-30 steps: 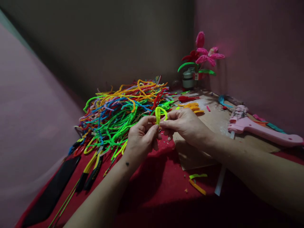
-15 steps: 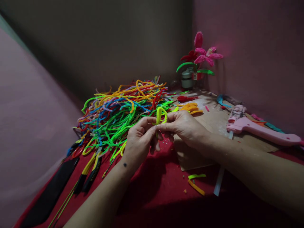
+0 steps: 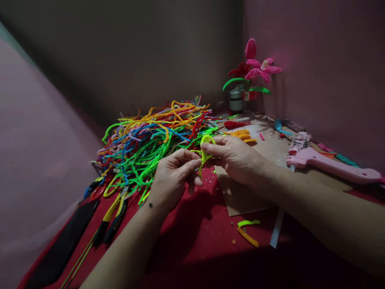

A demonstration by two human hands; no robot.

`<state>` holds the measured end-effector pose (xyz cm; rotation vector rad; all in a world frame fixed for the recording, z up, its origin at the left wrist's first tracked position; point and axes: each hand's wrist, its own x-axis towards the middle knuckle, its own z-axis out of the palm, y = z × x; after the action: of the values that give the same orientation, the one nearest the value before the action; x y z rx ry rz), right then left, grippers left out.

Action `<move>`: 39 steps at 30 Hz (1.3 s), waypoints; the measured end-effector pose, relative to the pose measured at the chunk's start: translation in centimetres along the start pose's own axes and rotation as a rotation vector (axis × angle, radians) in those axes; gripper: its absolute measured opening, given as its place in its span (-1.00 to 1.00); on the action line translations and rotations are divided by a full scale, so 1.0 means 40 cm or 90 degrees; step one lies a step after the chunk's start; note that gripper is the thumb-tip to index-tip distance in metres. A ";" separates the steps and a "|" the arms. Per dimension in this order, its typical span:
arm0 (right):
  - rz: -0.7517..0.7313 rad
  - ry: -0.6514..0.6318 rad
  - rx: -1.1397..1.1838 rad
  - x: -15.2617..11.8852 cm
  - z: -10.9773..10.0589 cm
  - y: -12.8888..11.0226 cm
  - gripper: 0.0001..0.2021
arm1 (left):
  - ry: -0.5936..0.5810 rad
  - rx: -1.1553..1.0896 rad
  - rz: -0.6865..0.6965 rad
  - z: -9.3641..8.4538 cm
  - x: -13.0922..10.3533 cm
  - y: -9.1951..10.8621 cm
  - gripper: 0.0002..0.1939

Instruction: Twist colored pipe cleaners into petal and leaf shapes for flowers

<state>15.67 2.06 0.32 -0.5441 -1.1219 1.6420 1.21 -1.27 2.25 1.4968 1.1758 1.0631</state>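
Note:
A looped yellow pipe cleaner (image 3: 207,140) is held between both hands near the middle of the view. My left hand (image 3: 177,172) pinches its lower part between thumb and fingertips. Higher up, my right hand (image 3: 233,156) grips the loop, thumb on its near side. One short end hangs below the fingertips. Behind my left hand lies a large tangled heap of coloured pipe cleaners (image 3: 150,148).
Pliers (image 3: 114,218) and a black case (image 3: 63,245) lie at left on the red cloth (image 3: 192,245). A pink glue gun (image 3: 333,164) rests on cardboard (image 3: 243,198) at right. Pink flowers (image 3: 261,70) stand behind. Yellow and orange scraps (image 3: 248,237) lie in front.
The yellow loop has become narrower and now leans right. My right hand has shifted its grip onto the loop, while my left hand has moved slightly left and lower.

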 end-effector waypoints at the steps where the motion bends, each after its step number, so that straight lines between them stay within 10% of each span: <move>1: -0.001 0.002 0.006 0.001 0.001 0.001 -0.77 | -0.007 -0.001 -0.008 -0.004 0.002 0.001 -0.87; 15: 0.007 0.027 -0.025 0.008 -0.003 0.006 -0.77 | -0.022 0.137 -0.022 -0.036 0.023 0.004 -0.87; 21: -0.079 0.051 -0.166 0.004 -0.009 0.007 -0.77 | 0.110 0.130 0.044 -0.016 0.014 0.007 -0.75; 39: -0.068 0.040 -0.142 0.001 -0.005 0.005 -0.81 | -0.065 0.194 -0.035 -0.001 0.004 0.007 -0.79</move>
<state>15.73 2.18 0.07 -0.6625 -1.2742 1.4080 1.27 -1.14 2.52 1.7182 1.3430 0.7858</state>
